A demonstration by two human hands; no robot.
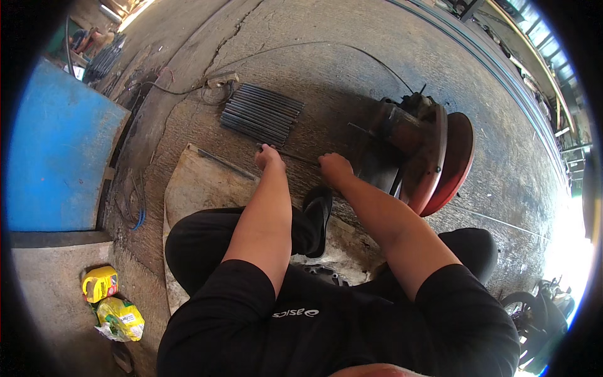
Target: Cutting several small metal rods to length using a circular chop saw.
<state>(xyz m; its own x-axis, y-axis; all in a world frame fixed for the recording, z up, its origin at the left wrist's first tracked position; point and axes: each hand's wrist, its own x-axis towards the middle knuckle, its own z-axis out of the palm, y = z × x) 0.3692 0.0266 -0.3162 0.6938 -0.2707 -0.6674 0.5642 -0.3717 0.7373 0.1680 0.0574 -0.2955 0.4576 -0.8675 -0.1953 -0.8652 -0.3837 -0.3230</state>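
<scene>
Both hands hold a thin dark metal rod (299,156) stretched level between them, low over the floor. My left hand (269,158) is closed round its left end. My right hand (336,168) grips the other end, close to a bench grinder-like machine (402,129) with large red round guards (447,163). Just beyond my left hand lies a neat row of dark metal rods (262,113) side by side on the concrete. Another rod (225,163) rests alone on a worn pale sheet (195,182) to the left. Fine detail at the fingertips is too small to make out.
A cable (295,44) curves across the floor to the machine. At left stand a blue panel (63,151), a yellow jug (99,284) and a yellow-green bag (120,318). Long bars (477,56) lie along the far right; a motorcycle (534,320) is at lower right.
</scene>
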